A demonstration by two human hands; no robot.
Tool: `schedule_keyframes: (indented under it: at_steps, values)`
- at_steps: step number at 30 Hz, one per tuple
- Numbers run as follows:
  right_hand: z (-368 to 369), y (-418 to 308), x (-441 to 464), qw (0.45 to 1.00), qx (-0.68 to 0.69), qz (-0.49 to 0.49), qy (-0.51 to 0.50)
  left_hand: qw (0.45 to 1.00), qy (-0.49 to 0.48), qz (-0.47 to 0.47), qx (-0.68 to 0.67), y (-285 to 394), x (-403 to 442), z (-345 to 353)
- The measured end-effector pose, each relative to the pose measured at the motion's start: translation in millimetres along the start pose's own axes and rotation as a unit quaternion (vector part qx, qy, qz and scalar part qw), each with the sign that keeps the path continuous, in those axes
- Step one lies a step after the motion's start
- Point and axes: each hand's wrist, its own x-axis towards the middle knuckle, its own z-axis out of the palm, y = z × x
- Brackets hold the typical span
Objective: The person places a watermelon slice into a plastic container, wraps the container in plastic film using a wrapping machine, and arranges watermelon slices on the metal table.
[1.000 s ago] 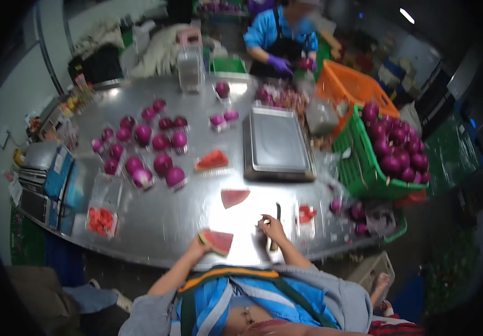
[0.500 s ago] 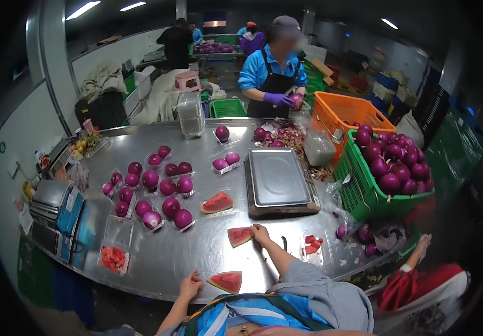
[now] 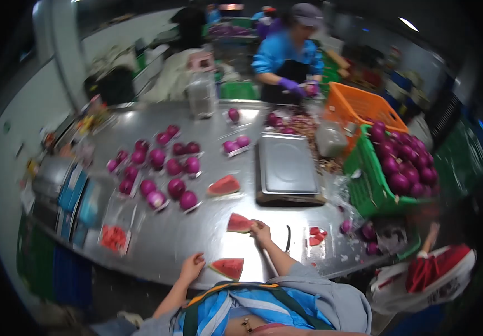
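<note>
My right hand (image 3: 260, 233) pinches the right end of a watermelon wedge (image 3: 240, 223) on the steel table (image 3: 157, 246). My left hand (image 3: 192, 266) is empty, its fingers apart, just left of a second watermelon wedge (image 3: 229, 267) lying near the front edge. A third wedge (image 3: 224, 185) lies farther back. A dark curved knife (image 3: 288, 238) rests right of my right hand. Beyond it, red pieces (image 3: 317, 236) sit in a clear tray. More red pieces (image 3: 115, 238) fill a tray at the left.
Packed purple onions (image 3: 157, 158) stand at the left centre. A scale (image 3: 288, 165) stands right of centre. A green crate (image 3: 367, 193) of onions and an orange crate (image 3: 359, 103) are at the right. Across the table, a co-worker in purple gloves (image 3: 292, 87) handles an onion.
My left hand has let go of the front wedge. My right hand has left the knife and taken hold of the middle wedge. The camera view has shifted.
</note>
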Motion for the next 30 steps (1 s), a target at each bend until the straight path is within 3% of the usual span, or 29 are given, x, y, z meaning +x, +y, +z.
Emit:
schedule_keyframes:
  at_steps: [5,10,14,20,30]
  values:
    - [-13.0,9.9,-8.1,0.998,0.039,0.038,0.012,0.999,-0.030,-0.041,-0.011,-7.5,-7.7,1.3]
    - [-34.8,8.1,-46.3,0.993,0.112,0.037,0.033,0.985,-0.109,-0.068,-0.117,-42.4,-5.8,26.4]
    - [-35.5,-12.2,-85.6,0.991,0.114,0.054,0.046,0.979,-0.140,-0.054,-0.141,-45.9,-6.5,37.8]
    - [-49.5,14.2,-89.2,0.988,0.098,0.089,0.086,0.953,-0.203,-0.110,-0.195,-28.8,-2.0,35.0]
    - [-36.5,30.1,-102.4,0.987,0.125,0.063,0.082,0.929,-0.181,-0.136,-0.294,-4.0,-6.3,35.9]
